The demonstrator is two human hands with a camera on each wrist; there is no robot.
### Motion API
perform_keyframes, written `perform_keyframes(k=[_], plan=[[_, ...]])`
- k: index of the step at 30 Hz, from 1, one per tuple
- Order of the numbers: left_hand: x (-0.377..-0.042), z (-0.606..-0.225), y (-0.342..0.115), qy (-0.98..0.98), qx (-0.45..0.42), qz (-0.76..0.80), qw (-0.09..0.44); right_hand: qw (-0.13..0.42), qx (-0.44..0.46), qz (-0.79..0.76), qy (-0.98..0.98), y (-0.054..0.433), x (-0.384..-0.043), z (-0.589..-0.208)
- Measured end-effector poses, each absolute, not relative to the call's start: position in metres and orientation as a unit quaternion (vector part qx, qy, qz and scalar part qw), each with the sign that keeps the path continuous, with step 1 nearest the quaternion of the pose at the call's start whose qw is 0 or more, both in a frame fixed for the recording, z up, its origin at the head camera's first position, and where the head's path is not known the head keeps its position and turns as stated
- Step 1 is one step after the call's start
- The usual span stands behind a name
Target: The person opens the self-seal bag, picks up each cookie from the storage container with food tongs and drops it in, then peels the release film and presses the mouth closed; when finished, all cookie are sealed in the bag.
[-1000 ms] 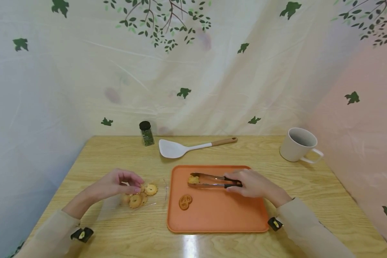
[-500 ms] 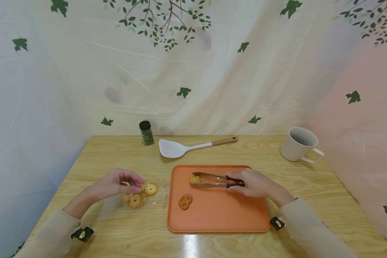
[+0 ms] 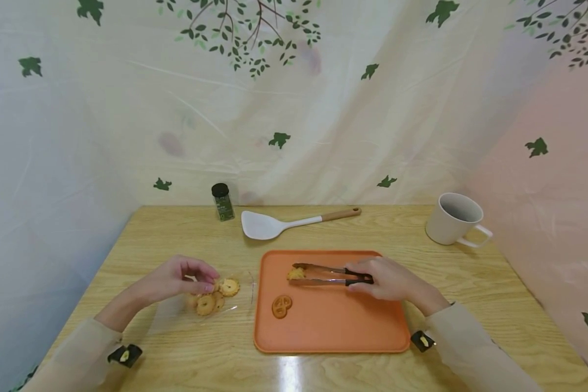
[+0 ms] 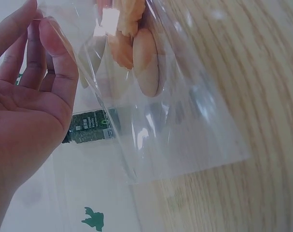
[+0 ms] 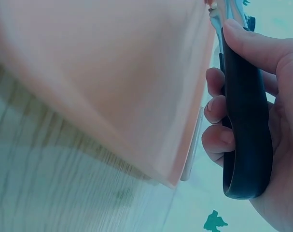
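Observation:
My left hand (image 3: 178, 280) pinches the edge of a clear plastic bag (image 4: 185, 150) between thumb and fingertips. Several round golden cookies (image 3: 206, 304) lie inside the bag, and some of them are partly covered by that hand. In the right wrist view, my right hand (image 5: 286, 92) wraps its fingers round the black handles of the tongs (image 5: 247, 111). The tips of the tongs stand on either side of a golden cookie (image 3: 295, 273), at the upper left of the orange tray (image 3: 343, 324). A pretzel-shaped cookie (image 3: 281, 307) lies on the tray below them.
Behind the tray lies a white spatula (image 3: 262, 225) with a wooden handle. A spice jar (image 3: 222, 202) with a black lid stands at the back left. At the back right is a pale mug (image 3: 452, 220). Printed cloth (image 3: 323, 120) hangs around the wooden table (image 3: 215, 354).
The tongs and the cookie at their tips have shifted slightly to the right on the tray, along with my right hand. My left hand stays in place at the bag.

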State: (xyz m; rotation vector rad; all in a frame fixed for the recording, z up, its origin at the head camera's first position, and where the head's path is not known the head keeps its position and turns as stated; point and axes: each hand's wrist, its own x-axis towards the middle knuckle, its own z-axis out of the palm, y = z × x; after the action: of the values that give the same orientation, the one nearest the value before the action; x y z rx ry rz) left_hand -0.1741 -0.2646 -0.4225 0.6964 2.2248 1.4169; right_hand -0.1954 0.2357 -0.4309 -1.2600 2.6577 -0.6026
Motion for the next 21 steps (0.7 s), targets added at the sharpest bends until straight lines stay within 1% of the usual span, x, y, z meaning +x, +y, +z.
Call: perform_keyframes(k=[9, 14, 21], plan=[[-0.1740, -0.4225, -0.2651, 0.798, 0.254, 0.508, 0.202, 0.061, -0.429, -0.218, 0.874, 0.2401, -0.1937, -0.4298], [-0.1732, -0.4221, -0.2653, 0.800, 0.254, 0.506, 0.200, 0.065, -0.429, -0.219, 0.874, 0.2398, -0.1920, -0.4277], [-0.1729, -0.4207, -0.2659, 0.796, 0.255, 0.509, 0.206, 0.059, -0.437, -0.229, 0.868, 0.2357, -0.1913, -0.4226]])
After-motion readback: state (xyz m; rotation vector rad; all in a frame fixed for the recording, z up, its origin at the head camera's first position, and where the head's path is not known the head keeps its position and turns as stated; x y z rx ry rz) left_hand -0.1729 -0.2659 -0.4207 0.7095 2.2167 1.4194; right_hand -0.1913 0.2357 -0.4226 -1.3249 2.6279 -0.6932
